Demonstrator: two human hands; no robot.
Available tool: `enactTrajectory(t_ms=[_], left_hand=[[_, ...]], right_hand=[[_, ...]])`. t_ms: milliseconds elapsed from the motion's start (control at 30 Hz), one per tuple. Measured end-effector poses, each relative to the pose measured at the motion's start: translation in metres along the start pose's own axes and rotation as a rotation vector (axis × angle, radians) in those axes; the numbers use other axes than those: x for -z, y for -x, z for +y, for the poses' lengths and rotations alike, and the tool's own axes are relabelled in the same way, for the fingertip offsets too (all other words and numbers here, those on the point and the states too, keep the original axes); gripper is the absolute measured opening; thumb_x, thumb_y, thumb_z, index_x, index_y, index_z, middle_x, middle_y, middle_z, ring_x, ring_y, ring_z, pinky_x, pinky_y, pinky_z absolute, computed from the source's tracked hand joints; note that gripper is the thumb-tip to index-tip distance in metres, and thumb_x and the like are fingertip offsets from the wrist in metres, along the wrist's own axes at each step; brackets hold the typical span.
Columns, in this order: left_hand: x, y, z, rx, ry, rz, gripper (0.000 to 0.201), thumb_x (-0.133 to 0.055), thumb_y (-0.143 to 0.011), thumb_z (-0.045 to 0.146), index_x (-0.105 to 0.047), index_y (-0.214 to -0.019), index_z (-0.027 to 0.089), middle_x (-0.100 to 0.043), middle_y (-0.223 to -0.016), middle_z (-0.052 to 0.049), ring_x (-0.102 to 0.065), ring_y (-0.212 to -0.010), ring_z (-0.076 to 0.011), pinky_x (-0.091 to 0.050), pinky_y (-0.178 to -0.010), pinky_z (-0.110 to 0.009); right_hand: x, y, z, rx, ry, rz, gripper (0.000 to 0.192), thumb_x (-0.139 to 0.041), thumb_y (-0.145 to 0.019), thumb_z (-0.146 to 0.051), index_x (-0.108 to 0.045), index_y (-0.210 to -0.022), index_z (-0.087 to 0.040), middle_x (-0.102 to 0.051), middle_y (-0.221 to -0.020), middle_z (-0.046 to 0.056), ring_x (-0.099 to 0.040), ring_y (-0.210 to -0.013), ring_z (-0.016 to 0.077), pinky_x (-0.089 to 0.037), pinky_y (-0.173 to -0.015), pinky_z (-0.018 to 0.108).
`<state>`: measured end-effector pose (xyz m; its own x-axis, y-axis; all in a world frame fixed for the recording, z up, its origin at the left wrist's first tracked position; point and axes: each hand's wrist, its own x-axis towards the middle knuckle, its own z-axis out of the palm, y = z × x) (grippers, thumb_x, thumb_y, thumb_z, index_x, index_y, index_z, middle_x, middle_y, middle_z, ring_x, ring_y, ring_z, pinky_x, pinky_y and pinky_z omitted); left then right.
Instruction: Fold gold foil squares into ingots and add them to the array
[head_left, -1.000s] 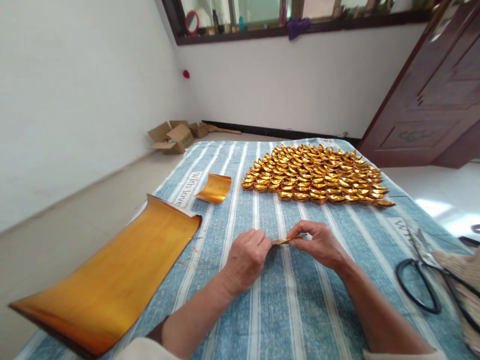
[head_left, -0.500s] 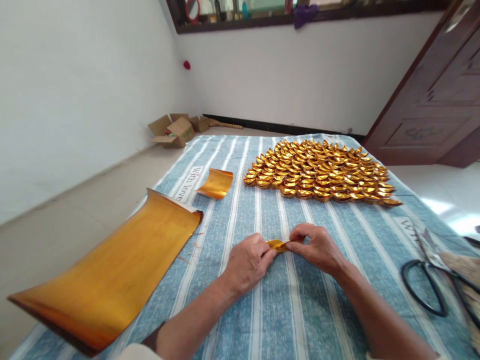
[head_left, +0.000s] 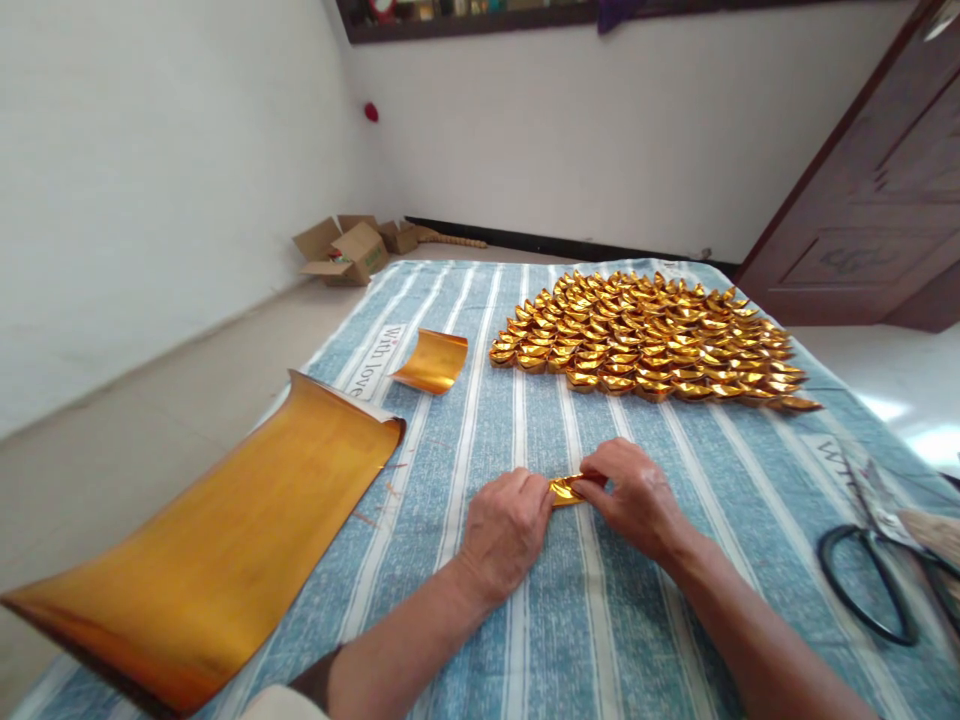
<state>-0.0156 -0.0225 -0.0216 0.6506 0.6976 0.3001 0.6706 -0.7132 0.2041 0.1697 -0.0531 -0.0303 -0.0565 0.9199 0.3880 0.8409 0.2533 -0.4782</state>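
Observation:
Between both hands is a small folded piece of gold foil paper (head_left: 566, 490), low over the striped cloth. My left hand (head_left: 508, 525) is closed on its left end, the fingertips partly hidden behind the knuckles. At the other end, my right hand (head_left: 630, 492) pinches the paper between thumb and fingers. Beyond the hands stand many boat-shaped gold paper ingots (head_left: 645, 340), packed in close rows. A small curved square of gold paper (head_left: 433, 361) lies farther off on the left. Nearer me on that side rests a large curling stack of gold sheets (head_left: 225, 530).
Black-handled scissors (head_left: 874, 570) lie at the right, beside a tan fuzzy item (head_left: 930, 525). A blue and white striped cloth (head_left: 442, 640) covers the table. Open cardboard boxes (head_left: 341, 252) sit on the floor by the wall, and a brown door (head_left: 855, 190) is at the right.
My left hand has shifted slightly right along the folded paper and covers its end more. More of the paper's creased face shows. The camera view has tilted a little downward.

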Motion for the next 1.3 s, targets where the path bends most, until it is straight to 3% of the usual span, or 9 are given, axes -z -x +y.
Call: enactTrajectory(t_ms=[200, 600, 767, 900, 1300], left_hand=[[-0.005, 0.001, -0.001, -0.067, -0.066, 0.078, 0.027, -0.042, -0.096, 0.021, -0.053, -0.071, 0.019, -0.053, -0.065, -0.001, -0.049, -0.059, -0.0173, -0.037, -0.057, -0.030], [0.006, 0.010, 0.008, -0.170, -0.112, 0.092, 0.029, -0.036, -0.096, 0.013, -0.060, -0.080, 0.017, -0.056, -0.070, -0.004, -0.049, -0.064, -0.0189, -0.039, -0.058, -0.032], [0.007, 0.012, 0.015, -0.305, 0.038, 0.181, 0.028, -0.035, -0.095, 0.011, -0.062, -0.098, 0.008, -0.065, -0.097, -0.012, -0.059, -0.089, -0.0215, -0.051, -0.078, -0.037], [0.002, 0.020, 0.019, -0.351, 0.071, 0.178, 0.024, -0.042, -0.092, 0.010, -0.061, -0.105, 0.004, -0.062, -0.115, -0.017, -0.057, -0.110, -0.0260, -0.049, -0.095, -0.042], [-0.004, 0.023, 0.019, -0.360, 0.080, 0.137, 0.022, -0.046, -0.089, 0.007, -0.062, -0.103, 0.004, -0.064, -0.112, -0.017, -0.057, -0.113, -0.0266, -0.049, -0.100, -0.042]], right_hand=[[-0.002, 0.002, -0.002, 0.057, 0.061, 0.029, 0.021, -0.060, -0.083, -0.018, -0.055, -0.063, -0.018, -0.055, -0.066, 0.002, -0.048, -0.070, 0.0165, -0.035, -0.067, 0.029], [-0.001, 0.003, -0.008, 0.074, 0.158, 0.029, 0.023, -0.057, -0.086, -0.018, -0.054, -0.063, -0.018, -0.055, -0.067, 0.002, -0.047, -0.071, 0.0170, -0.035, -0.067, 0.029], [-0.002, 0.005, -0.010, 0.060, 0.183, 0.016, 0.023, -0.055, -0.087, -0.017, -0.054, -0.064, -0.018, -0.055, -0.068, 0.002, -0.047, -0.071, 0.0169, -0.034, -0.067, 0.030], [-0.002, 0.005, -0.010, 0.058, 0.176, 0.029, 0.022, -0.053, -0.088, -0.016, -0.055, -0.066, -0.018, -0.056, -0.070, 0.003, -0.047, -0.073, 0.0177, -0.035, -0.068, 0.030], [-0.002, 0.007, -0.014, 0.060, 0.194, 0.039, 0.025, -0.046, -0.090, -0.017, -0.055, -0.067, -0.019, -0.054, -0.069, 0.004, -0.047, -0.073, 0.0183, -0.035, -0.069, 0.031]])
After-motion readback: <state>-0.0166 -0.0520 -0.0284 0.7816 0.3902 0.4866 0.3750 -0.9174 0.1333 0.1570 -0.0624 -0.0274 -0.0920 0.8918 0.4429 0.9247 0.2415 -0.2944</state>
